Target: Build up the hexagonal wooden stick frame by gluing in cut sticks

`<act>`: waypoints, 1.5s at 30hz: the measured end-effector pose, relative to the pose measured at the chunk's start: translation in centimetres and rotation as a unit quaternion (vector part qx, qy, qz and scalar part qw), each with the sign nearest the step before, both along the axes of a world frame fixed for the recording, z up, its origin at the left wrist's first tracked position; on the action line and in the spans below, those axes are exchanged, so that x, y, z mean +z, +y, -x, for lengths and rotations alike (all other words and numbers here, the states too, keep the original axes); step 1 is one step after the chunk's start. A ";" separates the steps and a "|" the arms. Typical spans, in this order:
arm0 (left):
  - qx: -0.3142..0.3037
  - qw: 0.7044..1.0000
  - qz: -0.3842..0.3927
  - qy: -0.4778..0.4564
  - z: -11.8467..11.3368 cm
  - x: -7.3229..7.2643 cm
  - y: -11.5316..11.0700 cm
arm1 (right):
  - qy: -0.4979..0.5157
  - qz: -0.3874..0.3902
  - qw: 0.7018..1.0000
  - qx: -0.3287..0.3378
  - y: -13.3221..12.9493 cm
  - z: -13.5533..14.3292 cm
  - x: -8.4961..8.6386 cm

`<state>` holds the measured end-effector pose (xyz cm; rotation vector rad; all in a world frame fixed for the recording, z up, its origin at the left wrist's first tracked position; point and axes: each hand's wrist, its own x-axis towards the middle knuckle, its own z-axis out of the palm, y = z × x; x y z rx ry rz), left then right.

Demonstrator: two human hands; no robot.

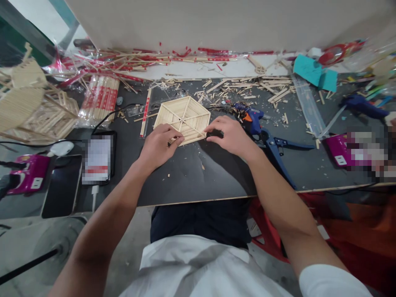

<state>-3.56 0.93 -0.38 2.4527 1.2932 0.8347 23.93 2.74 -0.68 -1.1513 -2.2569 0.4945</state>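
Note:
A flat hexagonal panel (185,113) of pale wooden sticks lies on the dark table. Its strips run in rings, crossed by spokes that meet at the centre. My left hand (161,144) grips the near left edge, thumb and fingers bent over the rim. At the right corner, my right hand (230,136) has thumb and forefinger close together on the panel's edge; whether a small piece is between them is too small to tell. Just right of that hand are a blue glue gun (252,117) and blue-handled cutters (275,148).
Cut stick bits (275,88) litter the back of the table. Wrapped stick bundles (99,99) and finished-looking stick pieces (27,103) sit left, near two phones (63,185) and a purple power strip (31,173). Another person's hand holds a second glue gun (365,107) at far right.

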 end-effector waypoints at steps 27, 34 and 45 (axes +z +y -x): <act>0.025 0.998 0.064 -0.011 -1.3 -0.5 -0.3 | 0.065 0.162 0.979 -0.104 -0.1 1.5 -0.2; 0.020 0.997 0.080 -0.012 -1.3 -0.4 -0.3 | 0.066 0.173 0.979 -0.081 -0.2 1.2 0.2; 0.007 0.998 0.065 -0.005 -0.8 -0.2 0.0 | 0.041 0.149 0.986 -0.064 -0.7 1.3 0.2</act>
